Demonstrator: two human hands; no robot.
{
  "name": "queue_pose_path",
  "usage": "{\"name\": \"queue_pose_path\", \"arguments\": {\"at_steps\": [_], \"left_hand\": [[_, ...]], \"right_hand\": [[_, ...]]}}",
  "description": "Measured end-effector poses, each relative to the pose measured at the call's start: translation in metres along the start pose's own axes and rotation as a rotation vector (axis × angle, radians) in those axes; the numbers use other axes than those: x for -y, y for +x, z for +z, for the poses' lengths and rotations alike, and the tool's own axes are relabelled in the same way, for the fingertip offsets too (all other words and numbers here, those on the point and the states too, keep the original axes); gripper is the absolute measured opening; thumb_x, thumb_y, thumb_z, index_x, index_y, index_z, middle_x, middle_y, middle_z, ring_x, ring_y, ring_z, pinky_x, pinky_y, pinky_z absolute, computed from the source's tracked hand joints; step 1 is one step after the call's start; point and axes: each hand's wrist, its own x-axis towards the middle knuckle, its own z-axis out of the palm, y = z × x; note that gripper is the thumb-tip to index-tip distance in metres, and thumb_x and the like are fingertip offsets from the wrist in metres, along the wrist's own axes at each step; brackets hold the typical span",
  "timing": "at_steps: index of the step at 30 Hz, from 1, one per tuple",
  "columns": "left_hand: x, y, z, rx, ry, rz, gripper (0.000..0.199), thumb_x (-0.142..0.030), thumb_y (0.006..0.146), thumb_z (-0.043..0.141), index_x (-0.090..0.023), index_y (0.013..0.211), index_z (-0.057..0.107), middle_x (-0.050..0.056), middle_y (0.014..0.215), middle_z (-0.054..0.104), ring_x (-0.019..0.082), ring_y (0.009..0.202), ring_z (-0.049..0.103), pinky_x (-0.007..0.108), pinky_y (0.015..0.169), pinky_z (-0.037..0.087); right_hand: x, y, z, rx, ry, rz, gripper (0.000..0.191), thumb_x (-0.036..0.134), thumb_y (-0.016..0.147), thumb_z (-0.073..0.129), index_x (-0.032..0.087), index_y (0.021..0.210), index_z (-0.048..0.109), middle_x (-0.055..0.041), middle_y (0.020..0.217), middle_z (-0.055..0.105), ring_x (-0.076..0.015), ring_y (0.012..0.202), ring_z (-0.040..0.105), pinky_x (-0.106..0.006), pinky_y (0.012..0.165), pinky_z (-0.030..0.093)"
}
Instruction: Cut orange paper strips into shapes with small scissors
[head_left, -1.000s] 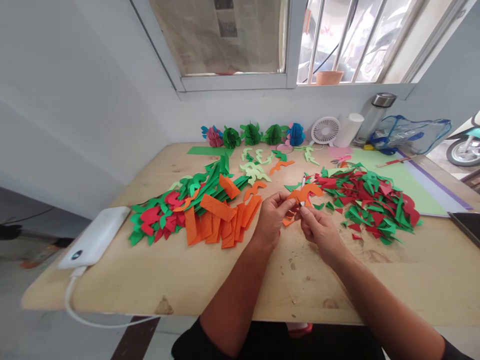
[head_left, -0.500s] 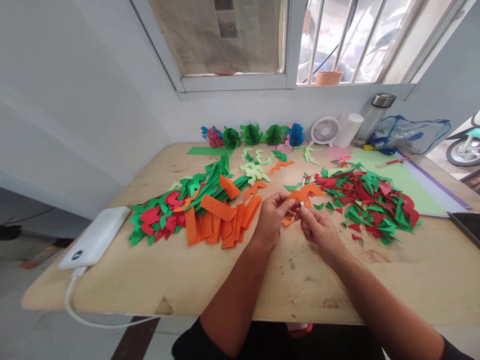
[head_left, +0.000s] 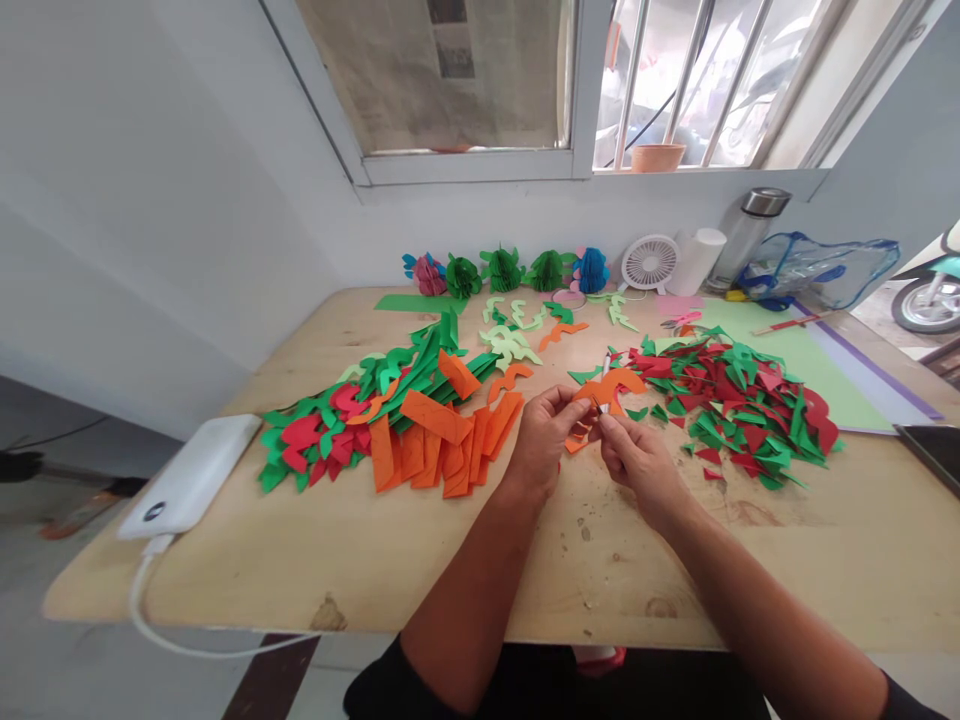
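Note:
Near the middle of the table, my left hand (head_left: 546, 425) pinches an orange paper cutout (head_left: 619, 385) with a wavy outline by its left part. My right hand (head_left: 636, 452) is closed at the cutout's lower edge, fingertips pressed together close to the left ones. A small dark, thin piece shows between the fingertips; I cannot tell what it belongs to. Just beyond the cutout a slim white stick-like thing (head_left: 606, 364) points away, its near end hidden. Orange scraps (head_left: 576, 440) lie under the hands. Left of them are folded orange paper pieces (head_left: 435, 455) with drawn lines.
Green and red cut shapes (head_left: 307, 445) lie left, a heap of scraps (head_left: 757, 405) right. Light green cutouts (head_left: 510, 345) and honeycomb paper figures (head_left: 501, 270) stand farther back, near a small fan (head_left: 651, 263) and a bottle (head_left: 750, 235). A white power bank (head_left: 191, 475) sits at the left edge.

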Motion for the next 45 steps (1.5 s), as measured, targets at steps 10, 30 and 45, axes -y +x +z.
{"name": "queue_pose_path", "arguments": {"at_steps": [10,30,45], "left_hand": [[-0.001,0.000,0.000,-0.002,-0.009,-0.004,0.019,-0.031,0.064,0.070,-0.017,0.066,0.059,-0.001,0.061,0.061,0.011,0.059,0.055,0.025,0.061,0.043],[-0.008,-0.004,0.006,-0.018,-0.022,-0.032,0.021,-0.033,0.063,0.071,-0.016,0.064,0.058,0.000,0.062,0.061,0.010,0.056,0.054,0.025,0.059,0.044],[-0.007,-0.003,0.011,-0.009,-0.052,0.005,0.020,-0.032,0.065,0.070,-0.015,0.067,0.060,0.001,0.065,0.063,0.009,0.058,0.055,0.025,0.062,0.043]], "right_hand": [[-0.001,0.001,0.000,0.003,0.002,-0.013,0.051,0.068,0.070,0.061,0.017,0.070,0.055,0.0103,0.043,0.030,-0.0045,0.038,0.018,-0.022,0.037,0.011],[-0.004,0.001,-0.003,-0.005,0.020,-0.006,0.050,0.067,0.071,0.062,0.018,0.069,0.055,0.0096,0.044,0.031,-0.0051,0.037,0.020,-0.021,0.035,0.013],[-0.001,0.000,-0.011,-0.011,0.014,-0.022,0.047,0.061,0.073,0.066,0.019,0.062,0.049,0.0065,0.046,0.033,-0.0061,0.041,0.021,-0.022,0.038,0.012]]}}
